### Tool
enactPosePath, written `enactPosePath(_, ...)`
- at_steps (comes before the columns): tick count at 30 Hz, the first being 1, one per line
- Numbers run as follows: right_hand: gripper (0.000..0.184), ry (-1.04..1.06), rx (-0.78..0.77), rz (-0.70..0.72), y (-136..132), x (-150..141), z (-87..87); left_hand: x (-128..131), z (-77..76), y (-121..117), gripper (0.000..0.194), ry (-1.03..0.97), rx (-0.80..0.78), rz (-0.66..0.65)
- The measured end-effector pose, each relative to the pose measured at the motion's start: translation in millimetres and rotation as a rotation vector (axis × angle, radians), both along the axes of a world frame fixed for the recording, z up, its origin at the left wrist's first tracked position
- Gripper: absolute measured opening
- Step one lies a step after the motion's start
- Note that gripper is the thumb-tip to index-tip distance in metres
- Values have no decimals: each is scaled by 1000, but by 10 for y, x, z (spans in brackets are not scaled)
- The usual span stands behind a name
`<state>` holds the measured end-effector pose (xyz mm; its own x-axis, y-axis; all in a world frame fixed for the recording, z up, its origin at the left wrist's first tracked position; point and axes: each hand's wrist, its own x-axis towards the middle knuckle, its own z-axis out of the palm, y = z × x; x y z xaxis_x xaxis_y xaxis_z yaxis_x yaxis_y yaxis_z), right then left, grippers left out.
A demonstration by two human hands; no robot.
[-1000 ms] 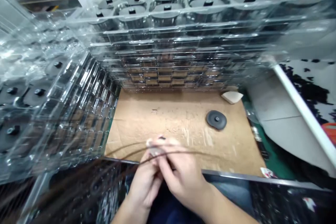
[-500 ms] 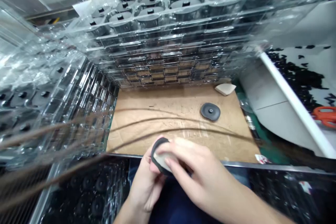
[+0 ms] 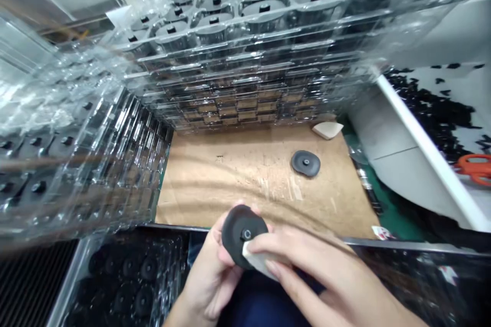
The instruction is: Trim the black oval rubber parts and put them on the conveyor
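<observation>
My left hand (image 3: 209,271) grips a round dark grey rubber disc (image 3: 235,232) by its edge, just above the near edge of the bench. A small ring-shaped hub shows in the middle of its upward face. Between the thumb and fingers of my right hand (image 3: 307,265) is a white wiping pad (image 3: 263,264), pressed against the disc close to the hub. A second grey disc (image 3: 312,164), with a similar hub, lies on the cardboard sheet (image 3: 215,179). Farther back on the cardboard rests another folded white pad (image 3: 328,129).
Stacked clear plastic trays (image 3: 245,69) holding grey discs wall off the back; more trays (image 3: 126,143) stand at left. On the right, a white bin (image 3: 425,140) holds black scraps (image 3: 441,107) and orange-handled scissors (image 3: 475,167). Trays with dark round parts (image 3: 126,276) sit low at left.
The disc in my left hand has turned so its hubbed face shows. My right hand, with the white pad, has moved from across the disc down to its lower right side.
</observation>
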<state>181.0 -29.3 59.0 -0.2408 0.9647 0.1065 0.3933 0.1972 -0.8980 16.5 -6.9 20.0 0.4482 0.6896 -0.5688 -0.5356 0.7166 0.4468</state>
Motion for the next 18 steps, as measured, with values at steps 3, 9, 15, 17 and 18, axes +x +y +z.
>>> enactPosePath(3,19,9,-152,-106,8,95,-193,-40,35,35,49,-16,10,61)
enactPosePath(9,25,32,-314,-363,-4,174,-793,-46,24,37,55,7,-8,78)
enactPosePath(15,27,0,-273,-349,-37,128,-1021,-11,10,49,57,31,7,132)
enactPosePath(17,26,-12,-255,-340,-37,130,-1056,-4,6,59,56,43,1,140)
enactPosePath(18,27,-19,-248,-341,-37,132,-1079,-1,1,60,54,46,-3,142)
